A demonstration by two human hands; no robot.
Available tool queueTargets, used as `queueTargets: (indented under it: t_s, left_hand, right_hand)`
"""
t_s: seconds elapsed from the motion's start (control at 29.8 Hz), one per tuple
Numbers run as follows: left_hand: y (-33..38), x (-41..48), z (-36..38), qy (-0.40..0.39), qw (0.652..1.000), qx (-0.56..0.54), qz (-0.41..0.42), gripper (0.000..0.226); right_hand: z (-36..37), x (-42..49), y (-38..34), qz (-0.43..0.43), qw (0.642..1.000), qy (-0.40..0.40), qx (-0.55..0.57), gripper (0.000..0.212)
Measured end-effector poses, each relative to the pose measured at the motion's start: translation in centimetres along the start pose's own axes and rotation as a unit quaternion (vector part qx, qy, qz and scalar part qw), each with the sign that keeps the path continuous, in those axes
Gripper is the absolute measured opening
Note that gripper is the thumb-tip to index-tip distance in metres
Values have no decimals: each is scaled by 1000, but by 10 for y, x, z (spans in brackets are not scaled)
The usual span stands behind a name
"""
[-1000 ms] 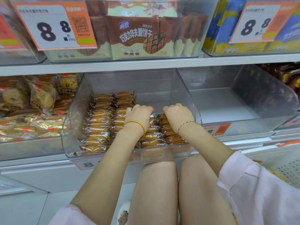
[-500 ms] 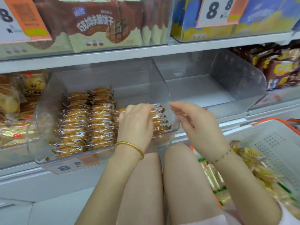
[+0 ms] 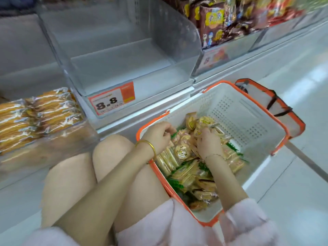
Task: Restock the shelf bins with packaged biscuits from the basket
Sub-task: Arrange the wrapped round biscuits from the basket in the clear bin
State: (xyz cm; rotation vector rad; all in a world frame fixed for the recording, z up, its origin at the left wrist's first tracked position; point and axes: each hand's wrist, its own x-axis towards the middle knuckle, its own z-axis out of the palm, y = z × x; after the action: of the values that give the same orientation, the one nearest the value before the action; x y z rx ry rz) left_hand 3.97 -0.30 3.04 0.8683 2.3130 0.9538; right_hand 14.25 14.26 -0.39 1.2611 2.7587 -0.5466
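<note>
Both your left hand [image 3: 158, 137] and right hand [image 3: 208, 142] grip biscuit packets [image 3: 188, 173] in the basket [image 3: 239, 118] at four o'clock, likely to fill the empty bin [image 3: 120, 68] at twelve.

Basket [image 3: 248, 112] on pale floor [image 3: 292, 192]

The basket [image 3: 236, 110] around my left hand [image 3: 157, 137] and right hand [image 3: 208, 143] is white with an orange rim and a grid of small holes in its walls. The biscuit packets [image 3: 186, 173] under them are golden yellow, some edged in green. A gold bangle [image 3: 150, 145] circles my left wrist, and my sleeves [image 3: 245, 219] are pale pink. Beyond my left hand, the price tag [image 3: 111, 99] is white and orange with black digits. Further left lie amber biscuits [image 3: 40, 114] in silvery clear wrap. Beyond my right hand sit brown bags [image 3: 218, 20].
</note>
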Motion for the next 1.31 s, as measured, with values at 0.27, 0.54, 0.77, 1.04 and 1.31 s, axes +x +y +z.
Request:
queueTargets:
  t_s: [0.27,0.54,0.77,1.04,1.31]
  left_hand:
    - [-6,13,9,-9,995,-82,-47,32]
    - [-2,18,7,-19,989,-118,-83,60]
    - [-15,20,6,8,982,-105,-156,50]
    - [-21,16,5,32,981,-120,-152,41]
    - [-12,-2,-10,46,970,-210,-114,33]
  right_hand:
    - [23,66,22,86,990,58,-93,25]
    - [-23,30,3,-73,946,-89,304,22]
    - [15,42,-12,-54,963,-134,226,30]
    - [70,41,-16,-101,945,-138,-280,41]
    - [54,37,-15,-174,948,-113,-241,32]
